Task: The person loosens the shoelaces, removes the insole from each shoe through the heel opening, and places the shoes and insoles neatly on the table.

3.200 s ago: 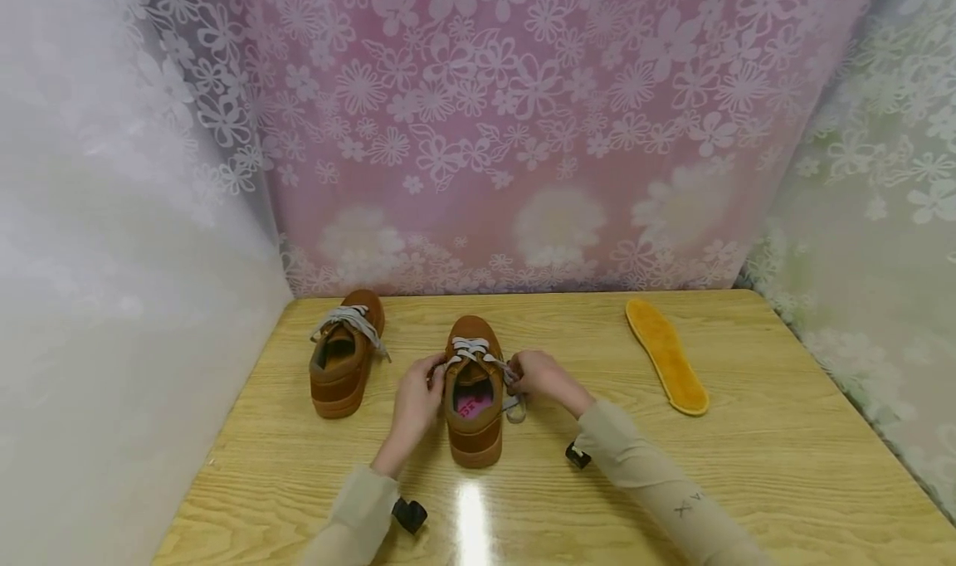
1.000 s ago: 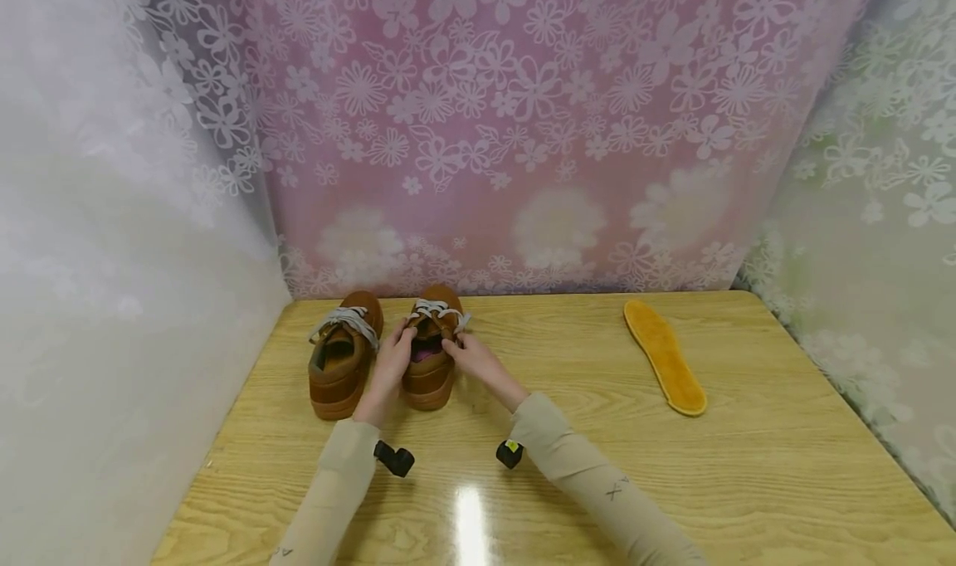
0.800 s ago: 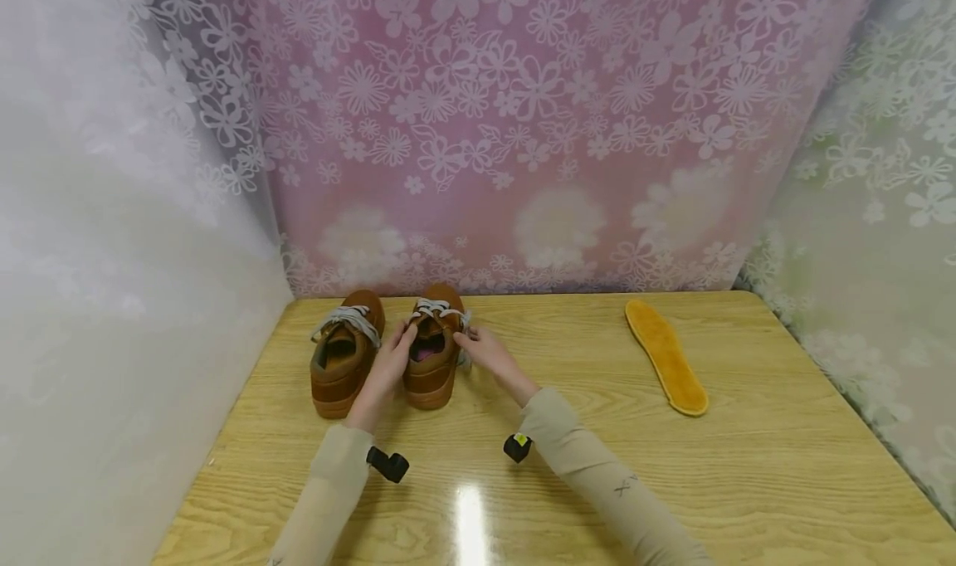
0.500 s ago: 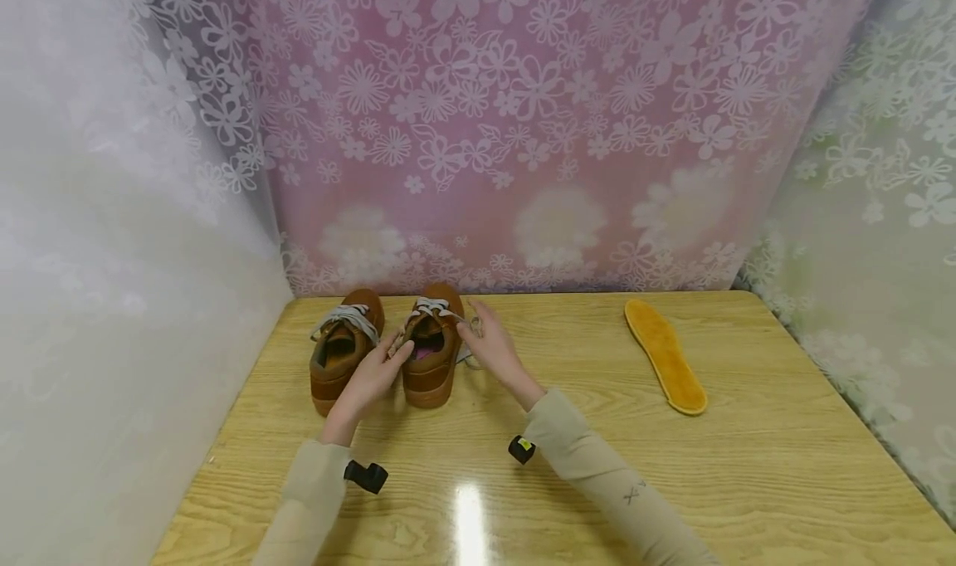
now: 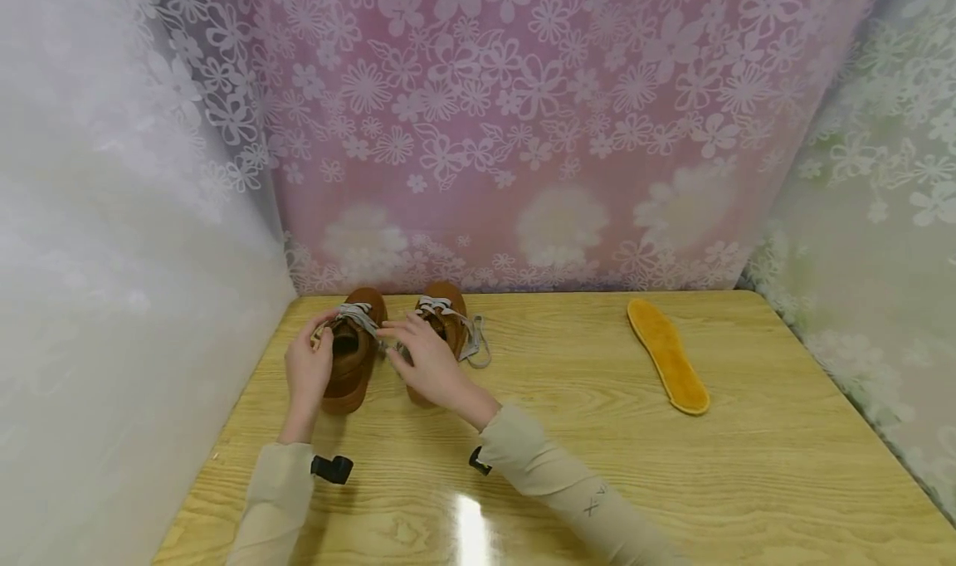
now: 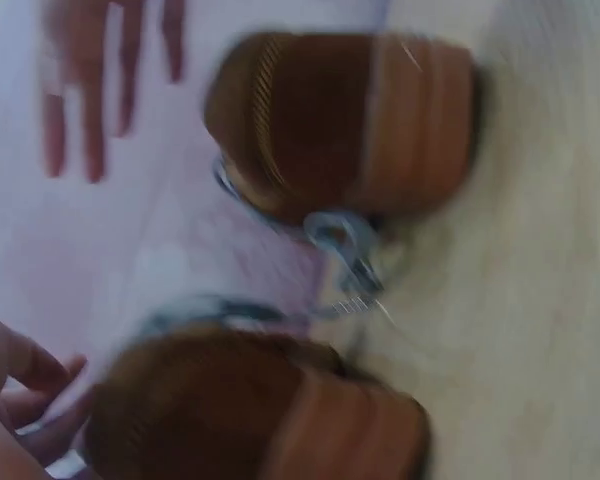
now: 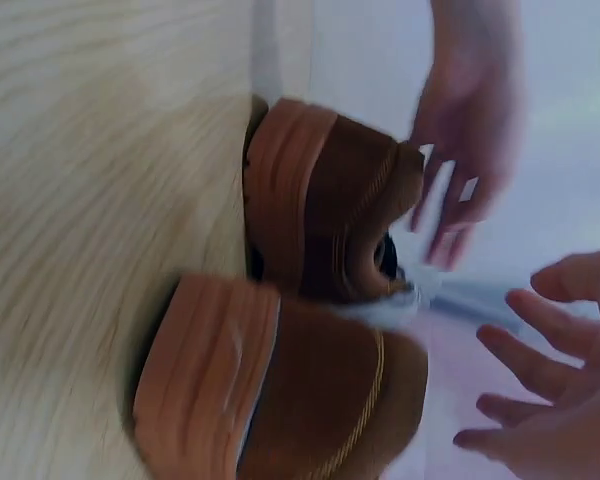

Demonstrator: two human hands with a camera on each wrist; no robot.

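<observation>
Head view, brown shoes on wooden table, floral curtain behind

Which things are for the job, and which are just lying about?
Probably for the job:
- left shoe, left hand at it
- right shoe, right hand near it
- their grey laces

Just lying about:
- orange insole, alone on the right, though it may be needed

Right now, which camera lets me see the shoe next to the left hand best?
Head view: the shoe shows from toe to heel, laces too, though the left hand covers a bit. Left wrist shows it blurred and cut off at the bottom; right wrist shows mostly its heel end.
</observation>
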